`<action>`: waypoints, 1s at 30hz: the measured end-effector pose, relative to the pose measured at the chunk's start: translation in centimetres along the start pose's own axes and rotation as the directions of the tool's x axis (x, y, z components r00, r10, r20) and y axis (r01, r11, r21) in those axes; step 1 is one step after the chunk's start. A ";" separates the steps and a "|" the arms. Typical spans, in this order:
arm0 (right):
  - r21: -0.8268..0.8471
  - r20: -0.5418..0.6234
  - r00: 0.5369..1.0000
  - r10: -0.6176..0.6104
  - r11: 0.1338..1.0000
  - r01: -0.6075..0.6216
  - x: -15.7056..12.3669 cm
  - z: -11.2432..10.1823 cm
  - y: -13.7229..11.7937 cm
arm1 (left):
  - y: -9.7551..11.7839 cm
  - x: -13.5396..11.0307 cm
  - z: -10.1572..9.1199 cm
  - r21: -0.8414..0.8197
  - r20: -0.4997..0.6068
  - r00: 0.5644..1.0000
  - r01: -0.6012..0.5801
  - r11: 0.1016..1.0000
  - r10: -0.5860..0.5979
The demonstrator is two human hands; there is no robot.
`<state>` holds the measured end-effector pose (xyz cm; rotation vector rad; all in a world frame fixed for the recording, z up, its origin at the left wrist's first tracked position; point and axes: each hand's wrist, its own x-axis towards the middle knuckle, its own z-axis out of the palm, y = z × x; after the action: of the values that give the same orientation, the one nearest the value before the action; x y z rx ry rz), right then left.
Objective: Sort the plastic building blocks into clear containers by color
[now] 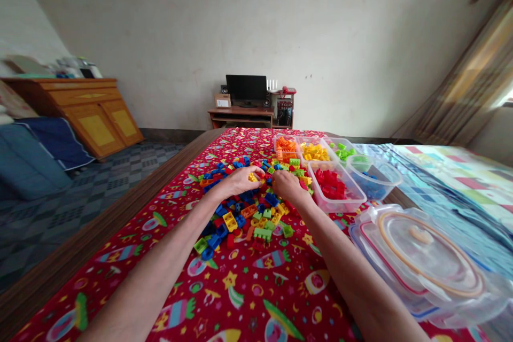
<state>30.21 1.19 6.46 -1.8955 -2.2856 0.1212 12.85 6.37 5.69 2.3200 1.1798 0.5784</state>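
Observation:
Over a pile of mixed toy building bricks [248, 211] in blue, red, yellow, green and orange, both hands work close together. My left hand [237, 180] curls its thumb and fingers around yellow bricks [252, 177]; how many it holds is unclear. My right hand [286, 186] is closed with its fingertips pointing down into the pile, a short gap from the left one. The back of that hand hides whatever its fingers grip. To its right stands a clear box of red bricks [331, 184].
Behind the red box sit an orange-brick box [285, 152], a yellow-brick box [316, 150] and a green-brick box [342, 152]. A round tub [374, 184] holds blue bricks. Stacked clear lids [425, 256] lie near right. A patterned red cloth [240, 299] covers the surface.

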 end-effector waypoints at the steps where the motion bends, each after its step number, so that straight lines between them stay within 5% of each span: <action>1: 0.013 -0.005 1.000 0.000 1.000 0.000 0.1 0.1 0.1 | -0.1 0.0 0.0 -0.050 0.006 1.000 -0.005 0.999 0.005; 5: 0.131 -0.069 0.996 0.053 0.990 -0.044 0.8 0.5 0.2 | -0.1 -0.3 0.1 -0.221 0.032 0.999 0.050 0.974 -0.043; 8: 0.426 -0.116 0.983 0.143 0.901 -0.081 1.6 0.4 0.1 | -0.1 -0.4 0.1 -0.330 0.004 0.992 0.117 0.937 -0.123; 10: 0.718 -0.025 0.974 0.225 0.681 -0.139 2.0 0.2 -0.1 | -0.1 -0.2 0.0 -0.379 -0.096 0.985 0.095 0.921 -0.141; 12: 0.918 0.159 0.954 0.255 0.316 -0.238 2.2 0.1 -0.6 | 0.1 0.1 0.0 -0.382 -0.211 0.968 0.045 0.923 -0.134; 15: 0.917 0.387 0.903 0.186 -0.185 -0.355 2.4 0.2 -1.3 | 0.9 0.4 0.2 -0.261 -0.301 0.953 -0.041 0.965 -0.041; 18: 0.827 0.446 0.883 0.144 -0.443 -0.346 2.6 0.7 -1.9 | 1.8 0.4 0.9 -0.059 -0.284 0.954 -0.119 0.991 0.098; 24: 0.793 0.417 0.905 0.085 -0.520 -0.317 2.7 1.2 -2.3 | 2.3 0.1 2.1 -0.067 -0.197 0.977 -0.098 0.993 0.083; 30: 0.854 0.342 0.935 0.093 -0.446 -0.268 2.4 1.1 -2.6 | 2.9 -0.3 1.5 -0.207 -0.239 0.970 -0.098 0.973 0.047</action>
<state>27.08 3.13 5.99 -0.9375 -0.6270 1.6918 15.39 4.28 6.13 2.1586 1.0736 0.9789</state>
